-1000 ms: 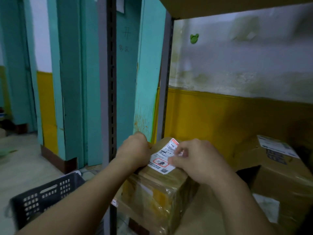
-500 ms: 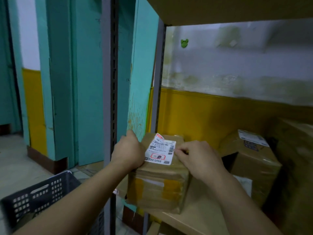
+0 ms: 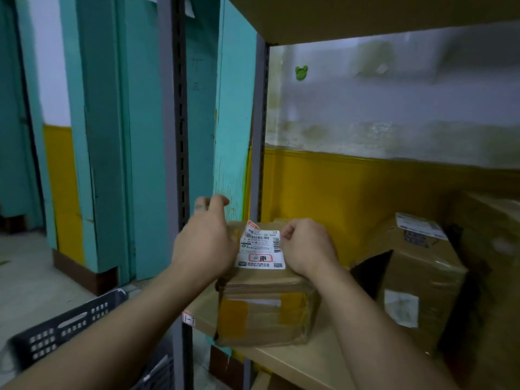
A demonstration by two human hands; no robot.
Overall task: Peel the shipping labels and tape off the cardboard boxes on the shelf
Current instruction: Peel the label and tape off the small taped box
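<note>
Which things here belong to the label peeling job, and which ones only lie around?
Belong to the job: small box, white label, second box, left hand, right hand.
Just lying about: black crate, green frog sticker.

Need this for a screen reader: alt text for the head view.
A person's right hand pinches the right edge of a label on a taped cardboard box on a shelf; the left hand is at its left side.
</note>
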